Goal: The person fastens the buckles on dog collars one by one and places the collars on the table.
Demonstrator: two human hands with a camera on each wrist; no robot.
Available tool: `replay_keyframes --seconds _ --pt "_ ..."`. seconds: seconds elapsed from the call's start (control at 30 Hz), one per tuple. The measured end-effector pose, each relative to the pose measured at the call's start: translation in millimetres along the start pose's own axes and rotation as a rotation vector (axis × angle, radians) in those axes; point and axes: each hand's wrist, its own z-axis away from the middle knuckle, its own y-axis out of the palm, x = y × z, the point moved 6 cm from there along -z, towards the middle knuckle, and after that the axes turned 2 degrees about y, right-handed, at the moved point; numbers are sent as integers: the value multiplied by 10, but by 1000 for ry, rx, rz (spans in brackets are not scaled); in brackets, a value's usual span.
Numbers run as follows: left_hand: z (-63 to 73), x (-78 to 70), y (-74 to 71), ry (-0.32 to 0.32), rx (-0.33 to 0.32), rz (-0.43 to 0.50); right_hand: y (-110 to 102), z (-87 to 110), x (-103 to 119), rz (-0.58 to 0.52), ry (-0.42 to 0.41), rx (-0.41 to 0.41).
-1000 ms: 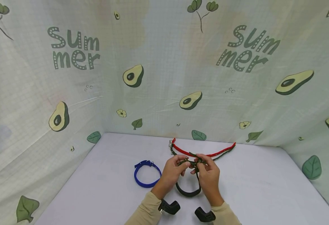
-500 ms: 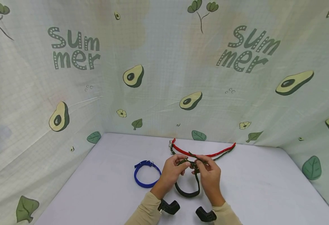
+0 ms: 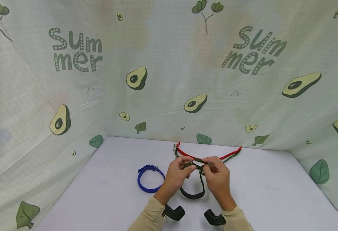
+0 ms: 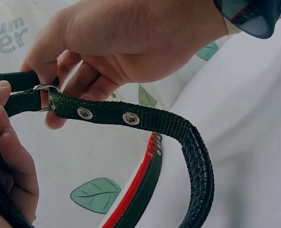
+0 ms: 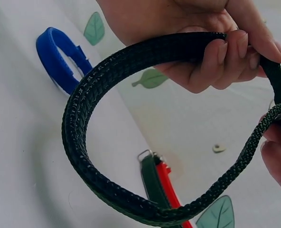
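- the dark green collar (image 3: 192,196) is held between both hands near the middle of the desk (image 3: 99,195), its loop reaching back toward the person; whether the bottom of the loop touches the desk, i cannot tell.
- the left hand (image 3: 174,175) has its fingers curled over the collar and grips it on the left side of the loop.
- the right hand (image 3: 217,177) grips too, finger and thumb pinching the strap close to the metal buckle (image 4: 46,86).
- the step in hand seems to be working the strap at that buckle, so 1 hand should steady the frame while the other guides the webbing.
- the strap tail (image 4: 12,81) shows beside the buckle, between the hands; it is best drawn straight, since webbing may bunch if fed at a slant.
- 2 eyelets (image 4: 85,113) face the left wrist camera; a flat, untwisted strap should make them easier to line up. i cannot make out a buckle pin.
- the padded band (image 5: 74,118) looks stiffer than the plain webbing and could tug at the pinch; let it hang slack.
- the blue collar (image 3: 148,190) lies just beside the left wrist and the red strap (image 3: 228,156) beyond the hands; small finger movements would leave both undisturbed.
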Motion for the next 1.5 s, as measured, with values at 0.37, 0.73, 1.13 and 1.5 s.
replay_keyframes --seconds 0.37,0.73,1.13,1.5 --pt "23 -26 -1 33 -10 -30 6 28 -40 101 -116 -14" --pt "32 -15 15 46 -25 -77 44 118 -76 136 -114 -31" --pt "11 -5 41 49 -26 -67 63 162 -85 117 -109 -80" --pt "49 -54 82 219 14 -259 119 128 220 6 36 51"
